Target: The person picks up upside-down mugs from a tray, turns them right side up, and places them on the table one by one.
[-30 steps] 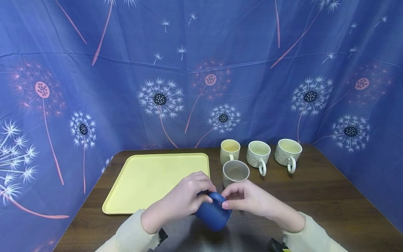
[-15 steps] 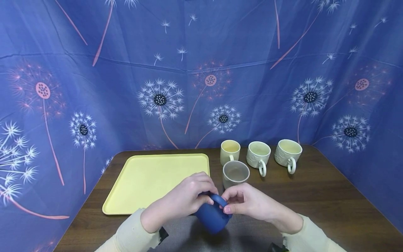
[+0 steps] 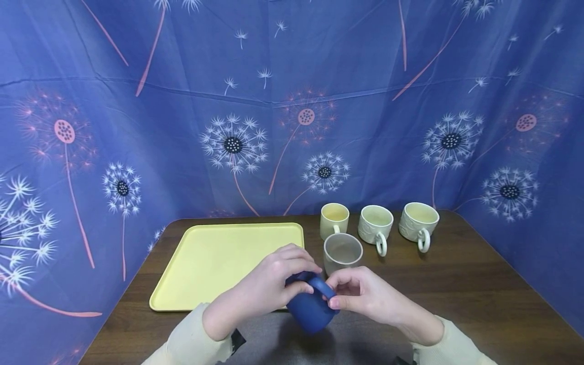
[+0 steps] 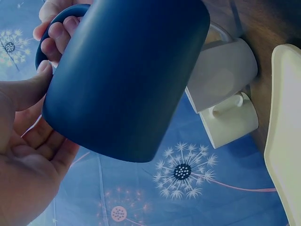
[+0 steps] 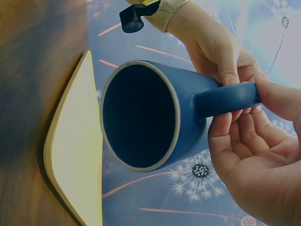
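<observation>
A dark blue mug [image 3: 312,313] is held tilted over the near part of the table, between both hands. My left hand [image 3: 284,276] grips it by the base end, thumb on one side and fingers round the other. My right hand [image 3: 371,298] pinches the loop handle [image 5: 230,100], its thumb on the outside and fingers behind. The right wrist view looks into the mug's dark mouth, ringed by a pale rim. Seen from the left wrist, the smooth blue wall [image 4: 127,80] fills the middle and hides part of the right hand.
Just beyond the hands stands a grey mug [image 3: 342,251]. Behind it are a cream mug [image 3: 333,223] and two pale mugs [image 3: 375,225] with handles facing forward. A yellow tray [image 3: 228,263] lies left on the dark wooden table [image 3: 456,284]. A blue dandelion-print cloth surrounds the table.
The blue mug has turned slightly in the hands, its handle shifting a little to the right. My right fingers have moved slightly right and nearer with it. The other mugs and tray stay put.
</observation>
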The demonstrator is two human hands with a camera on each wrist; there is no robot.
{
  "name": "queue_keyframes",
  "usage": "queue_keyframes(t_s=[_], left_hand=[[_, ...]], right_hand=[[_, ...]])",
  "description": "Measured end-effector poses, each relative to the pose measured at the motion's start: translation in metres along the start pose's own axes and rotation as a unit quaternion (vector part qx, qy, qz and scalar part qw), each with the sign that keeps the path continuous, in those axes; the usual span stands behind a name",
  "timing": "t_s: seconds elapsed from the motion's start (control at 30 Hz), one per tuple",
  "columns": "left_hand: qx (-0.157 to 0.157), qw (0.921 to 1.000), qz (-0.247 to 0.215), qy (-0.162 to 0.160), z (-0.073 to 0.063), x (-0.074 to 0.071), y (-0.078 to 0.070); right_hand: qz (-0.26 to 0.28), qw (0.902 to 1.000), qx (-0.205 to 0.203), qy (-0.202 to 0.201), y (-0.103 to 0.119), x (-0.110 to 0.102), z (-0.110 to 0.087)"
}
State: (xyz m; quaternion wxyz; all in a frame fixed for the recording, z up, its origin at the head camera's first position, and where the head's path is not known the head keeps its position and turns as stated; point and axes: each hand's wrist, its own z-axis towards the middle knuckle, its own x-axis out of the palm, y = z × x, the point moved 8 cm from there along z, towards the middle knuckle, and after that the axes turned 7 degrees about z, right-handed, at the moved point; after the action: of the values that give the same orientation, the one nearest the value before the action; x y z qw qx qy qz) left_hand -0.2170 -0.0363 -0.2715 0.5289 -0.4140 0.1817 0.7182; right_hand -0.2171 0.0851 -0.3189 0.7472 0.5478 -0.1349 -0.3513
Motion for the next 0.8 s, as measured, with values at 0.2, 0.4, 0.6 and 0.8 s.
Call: queue_keyframes(t_s=[0.2, 0.4, 0.6, 0.8], left_hand=[[-0.02, 0.9981, -0.011, -0.057, -0.005, -0.015, 0.0], [-0.048, 0.9936, -0.004, -0.103, -0.011, -0.027, 0.004], [-0.083, 0.9884, 0.015, -0.126, -0.02, -0.031, 0.011], [-0.075, 0.9852, 0.044, -0.148, -0.027, -0.032, 0.013]], right_hand=[[-0.006, 0.9996, -0.012, -0.025, 0.004, -0.004, -0.005], [0.004, 0.9982, -0.017, -0.057, 0.007, -0.012, -0.009], [-0.005, 0.995, -0.022, -0.097, 0.008, -0.021, -0.016], [-0.018, 0.9924, -0.061, -0.105, 0.015, -0.029, -0.023]])
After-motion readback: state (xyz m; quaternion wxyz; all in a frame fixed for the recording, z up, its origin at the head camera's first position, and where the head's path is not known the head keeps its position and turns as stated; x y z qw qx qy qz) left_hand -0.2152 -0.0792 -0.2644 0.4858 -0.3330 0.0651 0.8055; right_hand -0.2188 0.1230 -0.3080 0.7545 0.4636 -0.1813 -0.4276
